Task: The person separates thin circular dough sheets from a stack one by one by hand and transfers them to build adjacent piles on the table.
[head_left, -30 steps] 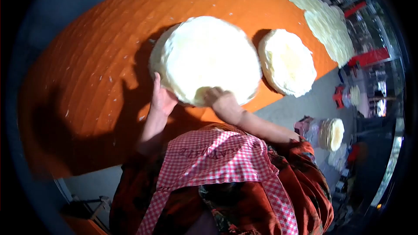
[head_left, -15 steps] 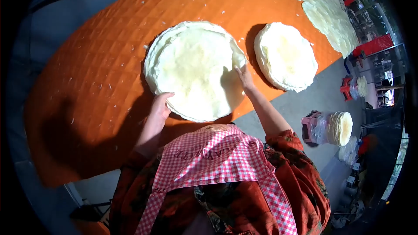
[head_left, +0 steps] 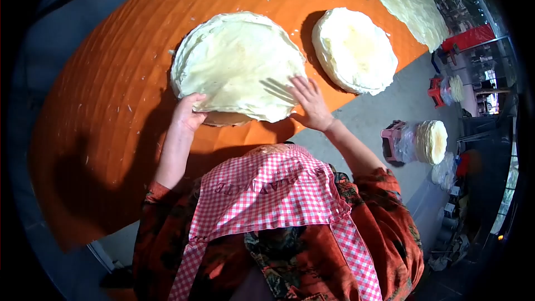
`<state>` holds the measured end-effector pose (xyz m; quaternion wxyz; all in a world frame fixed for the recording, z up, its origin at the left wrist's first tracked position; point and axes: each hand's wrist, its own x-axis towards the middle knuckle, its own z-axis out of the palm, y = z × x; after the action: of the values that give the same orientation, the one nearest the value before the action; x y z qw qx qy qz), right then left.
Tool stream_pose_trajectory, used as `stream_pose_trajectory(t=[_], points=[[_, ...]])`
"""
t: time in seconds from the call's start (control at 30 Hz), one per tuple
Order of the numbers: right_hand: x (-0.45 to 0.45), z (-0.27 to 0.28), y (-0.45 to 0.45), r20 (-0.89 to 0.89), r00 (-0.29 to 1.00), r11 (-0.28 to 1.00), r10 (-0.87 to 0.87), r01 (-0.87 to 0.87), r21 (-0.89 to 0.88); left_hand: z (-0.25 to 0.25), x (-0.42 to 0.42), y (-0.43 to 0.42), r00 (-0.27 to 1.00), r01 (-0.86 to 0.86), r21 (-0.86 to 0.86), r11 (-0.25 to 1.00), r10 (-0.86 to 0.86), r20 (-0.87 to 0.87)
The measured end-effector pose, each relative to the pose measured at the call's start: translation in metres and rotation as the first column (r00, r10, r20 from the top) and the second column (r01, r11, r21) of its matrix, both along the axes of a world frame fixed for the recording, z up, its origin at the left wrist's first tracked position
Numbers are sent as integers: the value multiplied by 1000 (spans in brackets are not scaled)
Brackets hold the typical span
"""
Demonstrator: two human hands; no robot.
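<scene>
A wide stack of thin, pale round sheets (head_left: 239, 61) lies on the orange-covered table (head_left: 122, 72). The top sheet is slightly rumpled, and its near edge is raised off the layers below. At the near left edge, my left hand (head_left: 188, 112) pinches the rim of this sheet between thumb and fingers. My right hand (head_left: 312, 103) is at the near right edge, its fingers spread and casting shadows on the sheet. A smaller, thick stack of pale rounds (head_left: 355, 50) sits to the right, apart from both hands.
More flat pale sheets (head_left: 409, 8) overlap at the table's far right end. Beyond the table's right edge, a stack of rounds (head_left: 431, 142) stands by a pink stool (head_left: 393, 141) on the grey floor. A red stool (head_left: 435, 92) is farther off.
My right hand has come off the right rim toward the near right edge, its fingers now spread. My left hand still grips the rim. The top sheet's near edge has lifted and shifted away from me.
</scene>
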<state>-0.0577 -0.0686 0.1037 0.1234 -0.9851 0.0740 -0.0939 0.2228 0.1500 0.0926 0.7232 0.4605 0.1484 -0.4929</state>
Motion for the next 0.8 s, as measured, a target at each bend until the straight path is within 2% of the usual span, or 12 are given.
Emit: stream_pose_trajectory(t=[0.17, 0.23, 0.3, 0.37, 0.4, 0.43, 0.47, 0.53, 0.67, 0.7, 0.73, 0.8], points=[[57, 13, 8, 367, 930, 996, 30, -59, 67, 16, 37, 7, 997, -77, 59, 995, 78, -20], [86, 67, 5, 435, 900, 998, -20, 45, -46, 46, 63, 33, 991, -102, -337, 936, 124, 45], [109, 144, -3, 441, 895, 996, -67, 31, 89, 120, 47, 57, 990, 58, -658, 751, 43, 137], [124, 212, -12, 407, 887, 810, -217, -69, 583, 105, 58, 68, 813, -144, -394, 908, 335, 476], [128, 236, -25, 317, 918, 729, -239, -46, 683, 74, 60, 65, 720, -238, -224, 945, 326, 613], [129, 252, -31, 300, 933, 626, -201, -113, 772, 44, 64, 63, 838, -209, -186, 960, 274, 472], [133, 253, -48, 199, 949, 599, -245, -13, 801, 34, 50, 60, 920, -50, -307, 950, 164, 356], [131, 238, -65, 14, 955, 560, -296, 161, 813, 29, 19, 45, 941, 68, -495, 866, 109, 319], [111, 101, -116, -117, 962, 586, -246, 244, 773, -31, 7, 28, 984, -10, -316, 949, 66, 167], [97, 48, -127, -201, 938, 98, -282, 237, 967, -57, 10, 21, 988, -23, -226, 974, 57, 141], [80, 5, -133, -433, 835, 3, -339, 461, 887, -76, 9, 15, 980, -21, -154, 988, 51, 191], [51, -48, -123, -626, 676, -143, -389, 627, 766, -83, 2, 7, 960, -2, -31, 1000, 11, 281]])
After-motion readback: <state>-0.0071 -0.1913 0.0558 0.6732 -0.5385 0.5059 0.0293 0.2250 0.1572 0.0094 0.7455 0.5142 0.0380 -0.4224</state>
